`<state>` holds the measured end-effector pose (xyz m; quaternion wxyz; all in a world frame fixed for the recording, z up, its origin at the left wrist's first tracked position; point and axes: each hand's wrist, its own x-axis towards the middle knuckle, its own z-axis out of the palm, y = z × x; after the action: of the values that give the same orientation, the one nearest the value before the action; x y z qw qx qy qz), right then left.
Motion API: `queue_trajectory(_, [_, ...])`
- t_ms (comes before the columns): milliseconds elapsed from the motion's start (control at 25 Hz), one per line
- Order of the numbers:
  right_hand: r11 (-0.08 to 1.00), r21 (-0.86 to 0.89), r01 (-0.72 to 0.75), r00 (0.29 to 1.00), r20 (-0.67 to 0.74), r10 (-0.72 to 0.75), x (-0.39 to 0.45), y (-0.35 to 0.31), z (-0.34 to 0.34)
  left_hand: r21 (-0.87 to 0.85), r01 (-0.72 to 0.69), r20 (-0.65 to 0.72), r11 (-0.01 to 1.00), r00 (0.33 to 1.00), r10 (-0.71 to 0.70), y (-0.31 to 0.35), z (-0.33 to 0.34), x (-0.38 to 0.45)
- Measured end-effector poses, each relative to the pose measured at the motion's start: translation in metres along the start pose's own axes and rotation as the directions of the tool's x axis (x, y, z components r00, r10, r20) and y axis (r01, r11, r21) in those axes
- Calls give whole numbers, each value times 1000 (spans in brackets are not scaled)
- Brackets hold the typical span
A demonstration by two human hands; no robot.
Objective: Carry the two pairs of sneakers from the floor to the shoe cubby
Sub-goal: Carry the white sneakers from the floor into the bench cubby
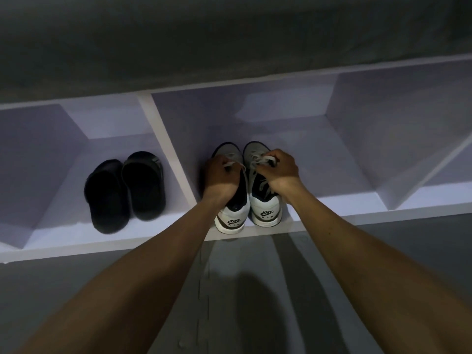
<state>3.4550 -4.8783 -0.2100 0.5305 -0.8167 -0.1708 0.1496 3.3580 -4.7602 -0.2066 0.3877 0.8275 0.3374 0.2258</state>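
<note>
So my left hand (221, 175) and right hand (277, 171) each grip one grey sneaker (260, 190) of a pair standing in the cubby's (332, 221) middle compartment at frame centre, while the second pair is out of view, probably still to fetch.

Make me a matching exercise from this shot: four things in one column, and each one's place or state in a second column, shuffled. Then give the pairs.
1. black slides
2. grey sneakers
3. left hand
4. right hand

A. grips the sneaker nearer the divider
B. left compartment of the cubby
C. grips the laces of the right-side sneaker
D. middle compartment, heels at the front edge

Pairs: 1-B, 2-D, 3-A, 4-C
</note>
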Motion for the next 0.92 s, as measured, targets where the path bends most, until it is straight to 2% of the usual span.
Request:
queue_trajectory(160, [998,69,13,1000,5,-14,8,14,5,58,-7,-15,998,1000,8,-14,4,11])
queue_trajectory(320, [992,104,74,997,26,-77,8,22,7,314,-99,114,944,991,66,-10,7,10])
queue_trajectory(400, [993,95,71,997,37,-75,7,23,8,379,-112,130,919,989,66,-17,14,1])
queue_trajectory(480, [994,80,76,996,41,-79,6,21,9,390,-83,115,917,993,41,-26,19,-7])
queue_trajectory(640, [998,-6,66,995,79,-66,5,17,13,180,58,36,982,997,-65,-18,18,-14])
queue_trajectory(800, [993,-105,52,983,183,-32,0,14,8,141,16,33,990,999,-21,-17,16,-13])
queue_trajectory(920, [976,-183,115,962,264,-64,-5,15,2,287,-62,65,956,997,45,-25,18,-9])
